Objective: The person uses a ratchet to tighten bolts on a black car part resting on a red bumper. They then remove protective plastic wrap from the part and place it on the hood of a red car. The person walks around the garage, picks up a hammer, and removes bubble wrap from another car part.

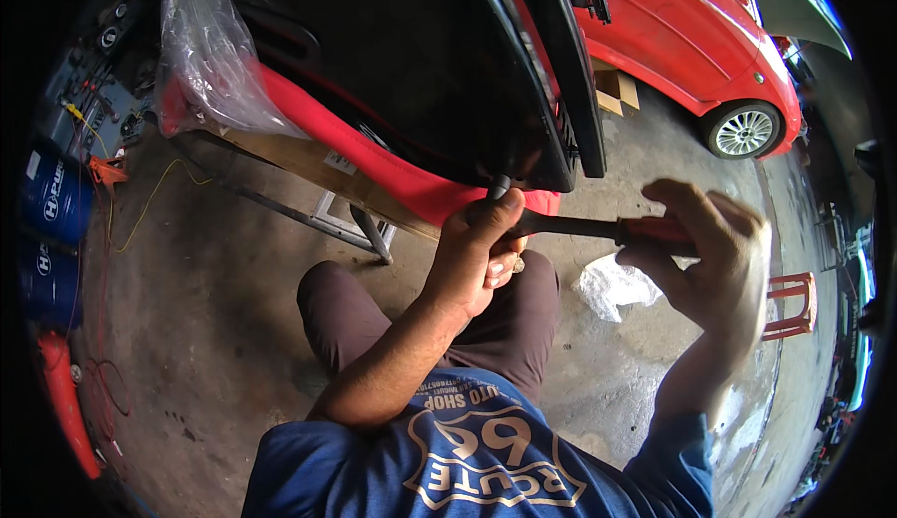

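My left hand (481,252) is wrapped around the head end of a ratchet wrench (579,227). A grey socket (500,184) pokes up past its thumb, against the lower corner of a large glossy black car panel (402,79) with a red edge. My right hand (705,247), slightly smeared by motion, loosely grips the dark red handle at the wrench's other end, with thumb and index finger on either side of it. The spot where the socket meets the panel is partly hidden by shadow.
Clear plastic wrap (210,60) covers the panel's left end, which rests on a metal-legged stand (360,228). A red car (673,32) is parked at the far right. White plastic (617,286) and a red stool (790,306) are on the right; blue drums (54,202) stand left.
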Motion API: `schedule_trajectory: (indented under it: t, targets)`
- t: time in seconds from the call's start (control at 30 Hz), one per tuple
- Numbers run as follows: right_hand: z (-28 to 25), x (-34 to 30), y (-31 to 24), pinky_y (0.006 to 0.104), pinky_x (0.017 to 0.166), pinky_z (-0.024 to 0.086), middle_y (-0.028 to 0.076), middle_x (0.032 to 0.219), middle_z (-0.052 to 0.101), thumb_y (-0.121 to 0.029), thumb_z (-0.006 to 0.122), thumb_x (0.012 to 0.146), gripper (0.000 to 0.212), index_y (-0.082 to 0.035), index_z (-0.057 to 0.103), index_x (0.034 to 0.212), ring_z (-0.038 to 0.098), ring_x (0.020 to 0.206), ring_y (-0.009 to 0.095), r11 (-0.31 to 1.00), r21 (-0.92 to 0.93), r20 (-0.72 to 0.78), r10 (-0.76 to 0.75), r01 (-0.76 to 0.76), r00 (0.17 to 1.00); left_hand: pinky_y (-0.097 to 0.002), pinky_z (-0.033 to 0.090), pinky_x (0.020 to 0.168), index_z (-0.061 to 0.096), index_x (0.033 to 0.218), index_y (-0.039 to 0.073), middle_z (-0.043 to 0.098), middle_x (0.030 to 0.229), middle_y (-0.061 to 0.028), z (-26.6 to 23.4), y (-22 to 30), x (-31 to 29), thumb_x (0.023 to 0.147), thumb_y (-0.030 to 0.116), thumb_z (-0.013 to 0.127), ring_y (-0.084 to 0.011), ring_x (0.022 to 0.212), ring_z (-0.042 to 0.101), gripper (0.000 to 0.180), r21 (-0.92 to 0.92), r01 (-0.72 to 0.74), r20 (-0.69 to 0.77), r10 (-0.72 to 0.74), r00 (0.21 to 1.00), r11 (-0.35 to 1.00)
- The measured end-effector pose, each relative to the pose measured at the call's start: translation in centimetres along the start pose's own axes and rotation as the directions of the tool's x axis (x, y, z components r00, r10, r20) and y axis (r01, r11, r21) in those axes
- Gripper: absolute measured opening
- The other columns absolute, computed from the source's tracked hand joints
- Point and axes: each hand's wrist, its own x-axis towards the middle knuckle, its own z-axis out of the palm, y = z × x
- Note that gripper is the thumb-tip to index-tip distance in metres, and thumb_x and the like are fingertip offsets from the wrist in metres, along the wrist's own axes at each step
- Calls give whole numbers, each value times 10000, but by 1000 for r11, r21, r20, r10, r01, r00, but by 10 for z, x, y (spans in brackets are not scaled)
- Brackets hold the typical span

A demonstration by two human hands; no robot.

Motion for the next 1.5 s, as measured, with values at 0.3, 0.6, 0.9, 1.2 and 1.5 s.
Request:
schedule_trajectory:
  t: [0.3, 0.6, 0.9, 1.2, 1.5]
  targets:
    - [99, -55, 33, 378, 675, 528, 93, 773, 705, -327, 818, 804, 401, -62, 608, 1020, 699, 701, 283, 771, 280, 260, 513, -572, 818, -345, 503, 512, 609, 809, 18, 634, 672, -86, 4, 8, 3, 776, 497, 820, -201, 538, 628, 524, 756, -230, -12, 363, 932, 613]
    - [69, -65, 12, 387, 655, 516, 82, 789, 702, -253, 816, 775, 285, -48, 662, 900, 682, 723, 267, 842, 279, 178, 428, -462, 886, -239, 459, 512, 579, 850, 63, 595, 676, -6, -6, -3, 6, 839, 292, 819, -63, 552, 566, 331, 497, -225, -55, 289, 956, 838]
    - [1, 5, -7, 367, 627, 494, 29, 726, 720, -344, 877, 625, 477, -74, 678, 964, 657, 634, 251, 993, -43, 50, 108, -106, 993, -206, 297, 382, 613, 993, 144, 473, 613, 24, -8, -14, 10, 898, 441, 732, -46, 406, 354, 334, -184, 38, 92, -21, 996, 982]
    - [237, -86, 12, 262, 694, 447, -11, 786, 581, -473, 752, 855, 505, -1, 636, 991, 507, 763, 80, 319, 787, 447, 293, -528, 845, -317, 517, 560, 587, 728, 29, 671, 637, -86, 7, 19, 7, 734, 373, 874, -145, 608, 679, 449, 982, -143, 74, 441, 895, 125]
    - [50, -37, 23, 367, 626, 498, 12, 698, 688, -303, 912, 655, 435, -74, 642, 907, 651, 641, 180, 878, 242, 98, 401, -413, 911, -252, 391, 457, 603, 943, 108, 532, 667, 20, -18, -12, 13, 833, 363, 813, -74, 479, 462, 348, 190, -52, 18, 50, 999, 980]
